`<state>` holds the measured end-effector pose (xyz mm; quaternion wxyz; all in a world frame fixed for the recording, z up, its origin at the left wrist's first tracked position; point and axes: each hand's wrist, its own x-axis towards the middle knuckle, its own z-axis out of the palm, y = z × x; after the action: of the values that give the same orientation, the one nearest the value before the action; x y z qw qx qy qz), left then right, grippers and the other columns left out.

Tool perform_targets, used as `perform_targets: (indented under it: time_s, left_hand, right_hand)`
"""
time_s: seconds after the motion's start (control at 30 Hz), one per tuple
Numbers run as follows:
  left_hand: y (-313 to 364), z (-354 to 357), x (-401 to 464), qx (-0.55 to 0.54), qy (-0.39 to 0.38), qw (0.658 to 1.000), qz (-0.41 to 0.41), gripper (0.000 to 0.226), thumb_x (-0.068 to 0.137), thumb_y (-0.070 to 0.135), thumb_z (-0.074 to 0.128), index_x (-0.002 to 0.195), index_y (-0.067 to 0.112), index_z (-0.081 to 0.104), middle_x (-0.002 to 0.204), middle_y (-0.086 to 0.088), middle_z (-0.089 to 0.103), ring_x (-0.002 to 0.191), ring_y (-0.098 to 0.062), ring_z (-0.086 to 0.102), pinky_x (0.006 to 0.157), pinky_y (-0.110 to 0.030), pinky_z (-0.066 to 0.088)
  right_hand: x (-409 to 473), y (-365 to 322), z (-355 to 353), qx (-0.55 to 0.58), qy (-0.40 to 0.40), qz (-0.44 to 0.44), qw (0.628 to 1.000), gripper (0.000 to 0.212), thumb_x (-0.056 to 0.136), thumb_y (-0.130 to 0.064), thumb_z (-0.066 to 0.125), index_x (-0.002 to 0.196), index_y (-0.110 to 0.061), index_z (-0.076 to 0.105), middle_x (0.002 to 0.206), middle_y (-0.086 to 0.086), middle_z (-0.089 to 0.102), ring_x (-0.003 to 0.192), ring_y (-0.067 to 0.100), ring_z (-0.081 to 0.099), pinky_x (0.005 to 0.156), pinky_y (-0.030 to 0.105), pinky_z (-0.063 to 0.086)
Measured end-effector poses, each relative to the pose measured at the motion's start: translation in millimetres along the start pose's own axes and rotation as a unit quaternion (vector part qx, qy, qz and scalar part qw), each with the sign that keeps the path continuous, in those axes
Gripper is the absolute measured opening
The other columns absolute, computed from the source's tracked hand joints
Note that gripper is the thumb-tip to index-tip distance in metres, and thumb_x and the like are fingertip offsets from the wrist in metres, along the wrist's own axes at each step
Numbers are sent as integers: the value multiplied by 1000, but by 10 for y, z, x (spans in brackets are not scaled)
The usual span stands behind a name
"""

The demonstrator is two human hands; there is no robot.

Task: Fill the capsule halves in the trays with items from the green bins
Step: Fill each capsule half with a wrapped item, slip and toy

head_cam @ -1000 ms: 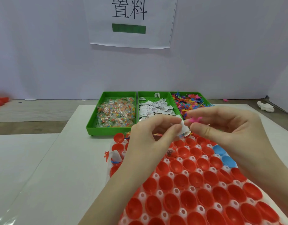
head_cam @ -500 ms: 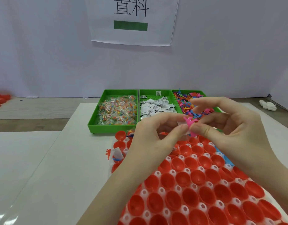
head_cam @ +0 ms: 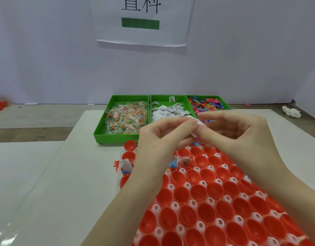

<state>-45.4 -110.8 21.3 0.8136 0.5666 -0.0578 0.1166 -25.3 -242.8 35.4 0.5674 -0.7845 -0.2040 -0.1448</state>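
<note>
**A:** What did the fingers have at that moment?

**B:** From my remote seat, I saw the left hand (head_cam: 163, 137) and the right hand (head_cam: 242, 134) meet fingertip to fingertip above the far end of the tray (head_cam: 172, 205). Both were pinching one small white packet (head_cam: 197, 127), thumb and forefinger curled onto it from either side. A trace of pink showed just behind the packet; I couldn't tell whether that was a toy held with it.

**A:** And the capsule halves?

**B:** The red capsule halves (head_cam: 203, 192) sat in rows in the tray on the counter (head_cam: 46, 174), directly beneath the hands. A few near the far rows already held packets and small toys; most nearer me looked bare.

**A:** How would you have done the step well?

**B:** I'd have judged it best to let one hand take the packet fully, lower it close over a bare half and release low, so it couldn't bounce into a neighbour.

**A:** Anything unclear?

**B:** The hands hid the tray's far rows and part of the middle green bin (head_cam: 168, 107) of white packets. The candy bin (head_cam: 125, 118) showed whole; the right bin (head_cam: 209, 103) of coloured toys was partly covered. The tray's near edge ran out of view
</note>
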Motion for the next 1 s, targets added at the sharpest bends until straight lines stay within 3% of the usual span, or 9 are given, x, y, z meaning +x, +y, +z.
perform_targets:
  time_s: [0.1, 0.47, 0.63, 0.77, 0.87, 1.0]
  left_hand:
    - [1, 13, 3, -38, 12, 999, -35, 6, 75, 4, 66, 75, 7, 72, 71, -7, 72, 66, -13, 70, 58, -15, 52]
    - [-89, 40, -16, 30, -10, 997, -71, 9, 80, 19, 66, 82, 16, 74, 76, 2, 73, 74, -6, 68, 66, -16, 54]
    - [-87, 3, 26, 82, -12, 992, -91, 7, 79, 27, 66, 78, 24, 73, 69, 17, 68, 69, 8, 60, 67, -17, 48]
    - [-149, -82, 91, 163, 37, 984, -60, 3, 80, 29, 67, 82, 26, 67, 74, 16, 65, 68, 10, 58, 61, -6, 44]
    - [-215, -148, 101, 320, -17, 947, -32, 5, 84, 29, 63, 80, 27, 63, 78, 13, 62, 73, 4, 56, 67, -12, 45]
    - [-294, -184, 82, 488, -82, 869, -17, 6, 85, 38, 57, 82, 34, 60, 99, 11, 60, 96, -5, 52, 94, -33, 40]
  right_hand:
    - [12, 39, 3, 67, -17, 48, 996, 55, 51, -45, 70, 99, -19, 69, 75, -2, 73, 64, 12, 70, 59, 21, 56]
    - [-15, 158, 19, 123, -27, 18, 992, 17, 70, -22, 65, 87, -17, 67, 88, 1, 72, 74, 11, 70, 64, 17, 54]
    - [6, 194, -37, 107, -58, 4, 993, 19, 67, -26, 65, 85, -21, 66, 82, -2, 72, 73, 9, 69, 68, 16, 54]
    - [85, 390, -173, 33, -97, 51, 993, 10, 73, -14, 70, 81, -21, 69, 75, 0, 71, 68, 8, 66, 67, 17, 54]
    - [114, 610, -235, -118, -154, 74, 978, 14, 79, -9, 69, 79, -23, 68, 73, -2, 67, 67, 9, 60, 65, 17, 48]
    - [90, 784, -203, -242, -209, 76, 945, 10, 83, -14, 67, 84, -24, 68, 74, -4, 64, 64, 9, 57, 60, 15, 43]
